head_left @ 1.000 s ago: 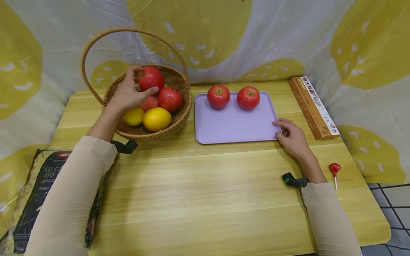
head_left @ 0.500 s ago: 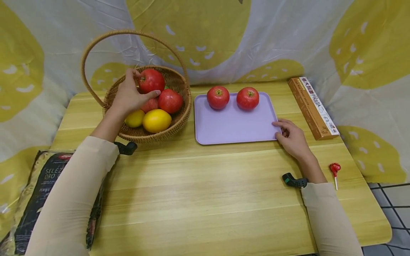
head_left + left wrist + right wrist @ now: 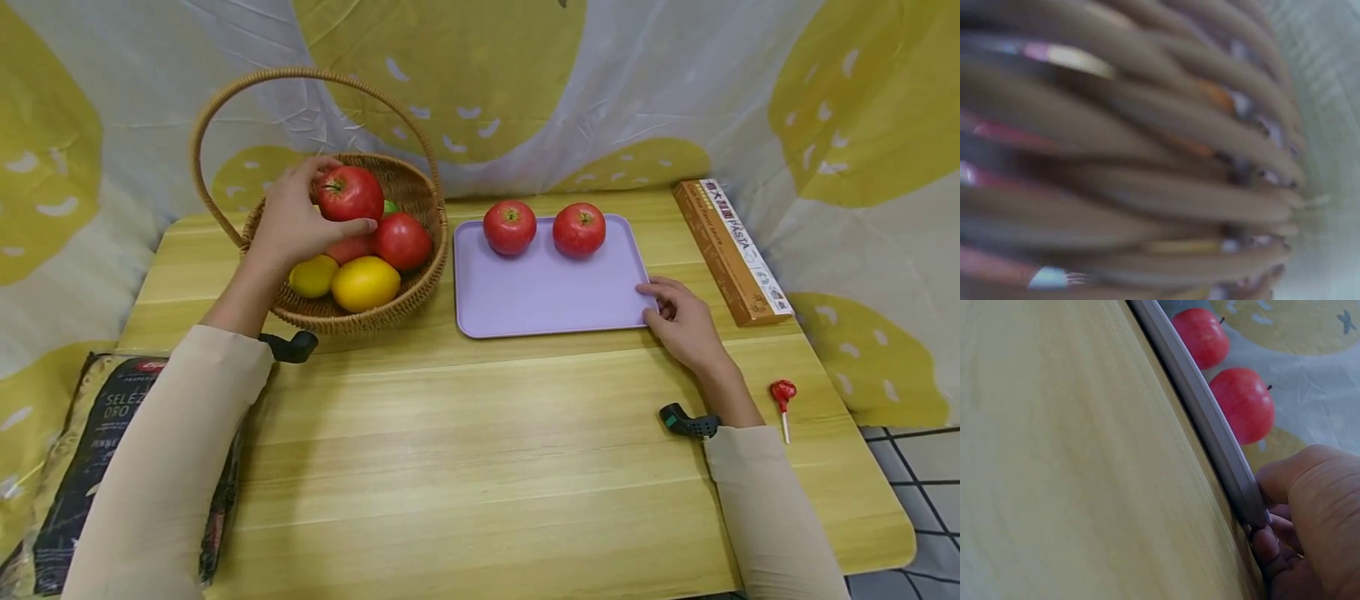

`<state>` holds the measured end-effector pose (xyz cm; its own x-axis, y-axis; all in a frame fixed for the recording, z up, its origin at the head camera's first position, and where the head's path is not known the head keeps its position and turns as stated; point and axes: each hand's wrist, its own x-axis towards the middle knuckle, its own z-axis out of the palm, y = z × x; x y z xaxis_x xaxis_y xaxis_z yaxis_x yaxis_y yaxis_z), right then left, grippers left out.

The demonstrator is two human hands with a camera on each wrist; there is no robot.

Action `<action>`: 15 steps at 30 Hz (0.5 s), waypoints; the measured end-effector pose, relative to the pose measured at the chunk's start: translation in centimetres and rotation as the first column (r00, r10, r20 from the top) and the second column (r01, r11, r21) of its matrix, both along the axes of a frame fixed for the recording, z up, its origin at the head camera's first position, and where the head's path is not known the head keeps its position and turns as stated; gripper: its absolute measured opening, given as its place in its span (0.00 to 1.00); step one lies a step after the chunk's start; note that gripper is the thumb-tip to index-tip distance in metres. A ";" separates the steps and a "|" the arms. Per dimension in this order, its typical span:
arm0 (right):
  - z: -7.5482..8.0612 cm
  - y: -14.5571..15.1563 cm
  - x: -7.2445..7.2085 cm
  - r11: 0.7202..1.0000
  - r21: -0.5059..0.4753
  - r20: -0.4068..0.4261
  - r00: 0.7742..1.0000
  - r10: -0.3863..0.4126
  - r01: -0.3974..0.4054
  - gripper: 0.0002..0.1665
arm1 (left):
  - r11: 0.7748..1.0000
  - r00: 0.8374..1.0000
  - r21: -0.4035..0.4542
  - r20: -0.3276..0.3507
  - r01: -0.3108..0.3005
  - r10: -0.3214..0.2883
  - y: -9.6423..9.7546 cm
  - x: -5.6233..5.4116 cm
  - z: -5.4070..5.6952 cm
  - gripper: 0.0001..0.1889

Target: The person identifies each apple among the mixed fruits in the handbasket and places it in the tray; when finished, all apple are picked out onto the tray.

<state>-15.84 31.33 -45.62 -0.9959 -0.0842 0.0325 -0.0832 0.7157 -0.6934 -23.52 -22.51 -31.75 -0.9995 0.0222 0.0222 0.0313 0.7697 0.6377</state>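
Observation:
My left hand reaches into the wicker basket and grips a red apple between thumb and fingers. Around that apple lie another red fruit, two yellow lemons and a partly hidden green fruit. The left wrist view holds only blurred basket weave. On the right, my right hand pinches the near right corner of the lilac tray. Two red apples, a left one and a right one, sit along the tray's far side.
Beyond my right hand lies a pasta box, with a red lollipop nearer me. A dark pasta bag lies under my left forearm. The basket's tall handle arches over the fruit, and a patterned cloth hangs behind the table.
The apple in my left hand has tilted and sunk slightly, its stem now showing more. The red fruit beside it has shifted a little right. My right hand and the tray stay put.

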 end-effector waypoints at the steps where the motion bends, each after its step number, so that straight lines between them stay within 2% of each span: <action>1: 0.0 0.0 0.0 1.000 -0.001 0.001 1.000 0.001 -0.001 0.23 | 1.000 1.000 0.001 0.003 0.005 -0.005 0.1 0.1 0.2 0.52; 7: 0.0 -0.1 0.0 1.000 -0.012 0.003 1.000 0.000 0.000 0.23 | 1.000 1.000 0.012 -0.006 0.018 -0.018 0.8 1.2 1.6 0.51; 11: 0.0 -0.1 0.0 1.000 -0.010 0.006 1.000 -0.001 0.001 0.23 | 0.998 0.999 0.056 -0.039 0.033 -0.031 1.5 2.2 1.9 0.49; 15: 0.0 0.0 0.0 1.000 -0.003 0.004 1.000 0.002 -0.002 0.23 | 0.993 0.994 0.094 -0.087 0.076 -0.068 2.5 3.3 2.0 0.46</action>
